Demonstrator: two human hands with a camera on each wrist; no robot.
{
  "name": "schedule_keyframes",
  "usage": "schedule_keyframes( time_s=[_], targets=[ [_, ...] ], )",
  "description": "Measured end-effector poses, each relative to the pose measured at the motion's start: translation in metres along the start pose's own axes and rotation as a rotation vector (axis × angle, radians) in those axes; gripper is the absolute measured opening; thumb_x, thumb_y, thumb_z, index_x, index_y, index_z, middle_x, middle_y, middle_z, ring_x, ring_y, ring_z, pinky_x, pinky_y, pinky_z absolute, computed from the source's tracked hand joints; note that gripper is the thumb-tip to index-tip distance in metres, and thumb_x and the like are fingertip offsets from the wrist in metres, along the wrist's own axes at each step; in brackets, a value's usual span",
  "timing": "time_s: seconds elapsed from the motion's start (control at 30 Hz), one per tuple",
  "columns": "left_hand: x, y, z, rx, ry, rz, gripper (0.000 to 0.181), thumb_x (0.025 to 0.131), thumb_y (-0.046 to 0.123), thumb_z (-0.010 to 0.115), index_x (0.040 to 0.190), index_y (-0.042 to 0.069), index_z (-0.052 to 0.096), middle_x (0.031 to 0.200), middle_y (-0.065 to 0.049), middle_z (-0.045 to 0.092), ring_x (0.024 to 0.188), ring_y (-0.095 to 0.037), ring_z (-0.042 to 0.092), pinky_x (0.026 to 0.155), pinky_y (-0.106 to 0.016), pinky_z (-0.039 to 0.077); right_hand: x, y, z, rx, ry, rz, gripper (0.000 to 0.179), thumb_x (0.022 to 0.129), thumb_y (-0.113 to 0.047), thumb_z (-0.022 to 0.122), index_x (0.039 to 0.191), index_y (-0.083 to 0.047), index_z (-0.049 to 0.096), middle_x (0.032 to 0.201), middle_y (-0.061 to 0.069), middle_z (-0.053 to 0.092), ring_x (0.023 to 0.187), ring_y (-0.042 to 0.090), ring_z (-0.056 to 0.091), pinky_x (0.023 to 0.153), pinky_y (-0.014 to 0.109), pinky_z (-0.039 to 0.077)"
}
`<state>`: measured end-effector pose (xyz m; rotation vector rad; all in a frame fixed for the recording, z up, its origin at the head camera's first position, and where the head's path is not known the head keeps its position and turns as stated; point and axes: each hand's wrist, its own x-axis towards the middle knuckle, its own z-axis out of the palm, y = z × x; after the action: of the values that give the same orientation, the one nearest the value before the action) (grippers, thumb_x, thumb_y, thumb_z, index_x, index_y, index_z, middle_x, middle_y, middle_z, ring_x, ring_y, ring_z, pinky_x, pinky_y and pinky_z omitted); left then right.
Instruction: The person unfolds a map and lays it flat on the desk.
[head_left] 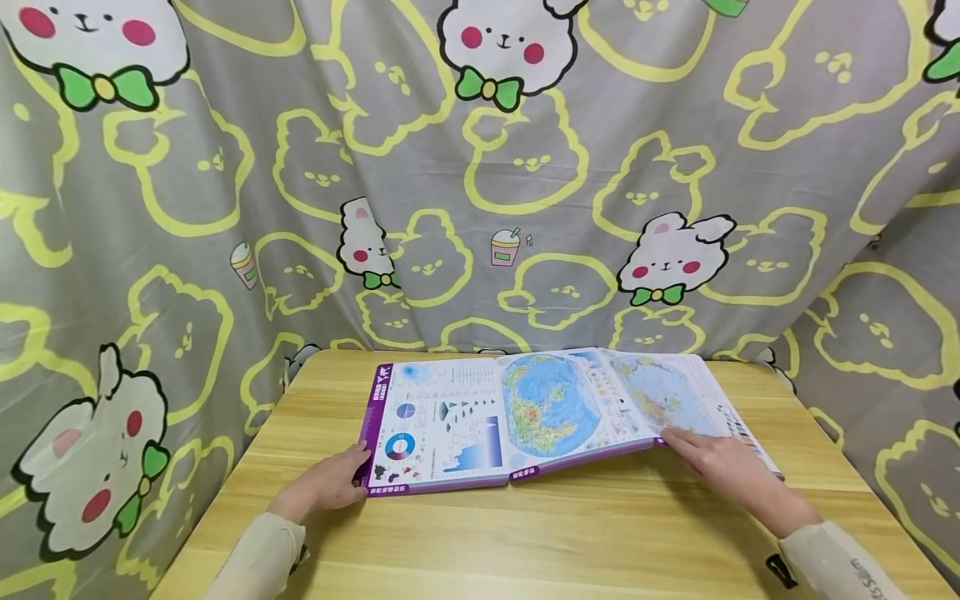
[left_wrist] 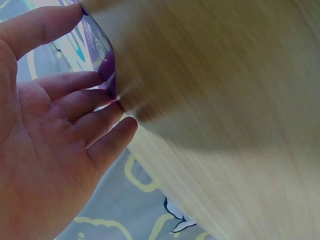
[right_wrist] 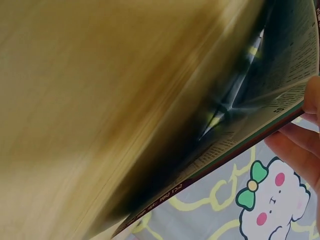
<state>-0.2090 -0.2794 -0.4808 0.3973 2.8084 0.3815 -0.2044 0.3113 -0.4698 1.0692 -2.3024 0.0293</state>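
Observation:
A fold-out world map [head_left: 551, 408] with purple borders lies spread on the table, its panels joined by creases. My left hand [head_left: 333, 479] grips its left front corner. In the left wrist view, the purple corner [left_wrist: 102, 52] bows between the thumb and fingertips of that hand [left_wrist: 60, 110]. My right hand [head_left: 720, 458] pinches the front edge towards the right. The right wrist view shows this edge raised off the tabletop, with printed text on the underside [right_wrist: 265, 105] and part of the right hand [right_wrist: 300, 145] at the frame's side.
The wooden table [head_left: 540, 542] extends in front of the map. A grey curtain [head_left: 450, 183] with cartoon rabbits and yellow outlines hangs behind and at both sides, close to the table's edges.

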Motion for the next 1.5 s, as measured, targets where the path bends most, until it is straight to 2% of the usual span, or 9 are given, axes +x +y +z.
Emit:
schedule_keyframes(
  time_s=[0.33,0.73,0.8,0.87,0.93,0.97,1.0,1.2,1.5],
  targets=[
    [0.0,-0.002,-0.002,0.002,0.003,-0.005,0.065,0.084,0.019,0.068,0.137,-0.009,0.041,0.148,-0.026,0.029,0.135,-0.042,0.028,0.11,-0.052,0.025,-0.006,-0.003,0.007,0.02,-0.051,-0.036,0.07,0.102,-0.037,0.008,0.11,0.001,0.067,0.105,0.017,0.067,0.081,0.03,0.067,0.059,0.038,0.056],
    [0.0,-0.004,0.0,-0.009,0.008,0.017,0.065,0.084,0.018,0.068,0.136,-0.01,0.041,0.147,-0.028,0.029,0.134,-0.043,0.028,0.109,-0.052,0.025,-0.013,-0.004,0.011,0.031,-0.089,-0.041,0.069,0.101,-0.035,0.008,0.109,0.0,0.067,0.104,0.017,0.067,0.082,0.031,0.067,0.06,0.04,0.056],
    [-0.001,-0.004,0.001,-0.014,0.007,0.012,0.066,0.084,0.018,0.068,0.137,-0.01,0.041,0.148,-0.027,0.029,0.134,-0.043,0.028,0.109,-0.052,0.025,-0.014,-0.004,0.011,0.037,-0.101,-0.044,0.046,0.103,-0.028,0.032,0.11,0.0,0.067,0.105,0.017,0.067,0.083,0.031,0.067,0.06,0.04,0.056],
    [0.0,-0.004,0.002,-0.016,0.007,0.003,0.066,0.085,0.019,0.067,0.138,-0.009,0.04,0.148,-0.026,0.028,0.135,-0.042,0.028,0.109,-0.052,0.025,-0.014,-0.004,0.01,0.039,-0.114,-0.045,0.026,0.092,-0.017,0.058,0.11,0.0,0.067,0.105,0.017,0.067,0.083,0.031,0.067,0.061,0.04,0.056],
    [-0.001,-0.004,0.002,-0.022,0.01,0.003,0.066,0.084,0.018,0.067,0.138,-0.009,0.04,0.148,-0.026,0.028,0.135,-0.042,0.028,0.109,-0.052,0.025,-0.013,-0.004,0.009,0.039,-0.126,-0.044,0.04,0.072,-0.005,0.073,0.11,0.001,0.067,0.105,0.017,0.067,0.082,0.03,0.067,0.061,0.039,0.056],
    [-0.001,-0.003,0.002,-0.027,0.011,0.002,0.066,0.084,0.018,0.068,0.138,-0.009,0.04,0.148,-0.026,0.028,0.135,-0.042,0.027,0.109,-0.052,0.025,-0.013,-0.005,0.008,0.04,-0.131,-0.041,0.05,0.062,-0.001,0.076,0.11,0.001,0.067,0.105,0.017,0.067,0.082,0.03,0.067,0.061,0.039,0.056],
    [-0.001,-0.003,0.002,-0.03,0.014,0.002,0.066,0.084,0.018,0.068,0.138,-0.009,0.04,0.148,-0.026,0.028,0.135,-0.042,0.027,0.109,-0.052,0.025,-0.013,-0.005,0.007,0.038,-0.135,-0.038,0.052,0.06,-0.001,0.078,0.11,0.001,0.067,0.105,0.017,0.067,0.082,0.03,0.067,0.061,0.039,0.056],
    [-0.001,-0.004,0.003,-0.036,0.015,-0.001,0.066,0.084,0.017,0.068,0.138,-0.009,0.04,0.149,-0.026,0.027,0.135,-0.042,0.027,0.109,-0.052,0.024,-0.012,-0.006,0.005,0.046,-0.153,-0.036,0.052,0.06,0.0,0.079,0.11,0.001,0.067,0.105,0.017,0.067,0.083,0.031,0.067,0.061,0.04,0.056],
    [-0.001,-0.004,0.0,-0.044,0.013,0.006,0.066,0.083,0.015,0.067,0.137,-0.011,0.039,0.148,-0.028,0.026,0.135,-0.044,0.026,0.109,-0.053,0.024,-0.015,0.004,0.012,0.068,-0.135,-0.111,0.054,0.057,-0.003,0.079,0.109,0.0,0.067,0.104,0.015,0.067,0.085,0.033,0.066,0.065,0.044,0.055]
  ],
)
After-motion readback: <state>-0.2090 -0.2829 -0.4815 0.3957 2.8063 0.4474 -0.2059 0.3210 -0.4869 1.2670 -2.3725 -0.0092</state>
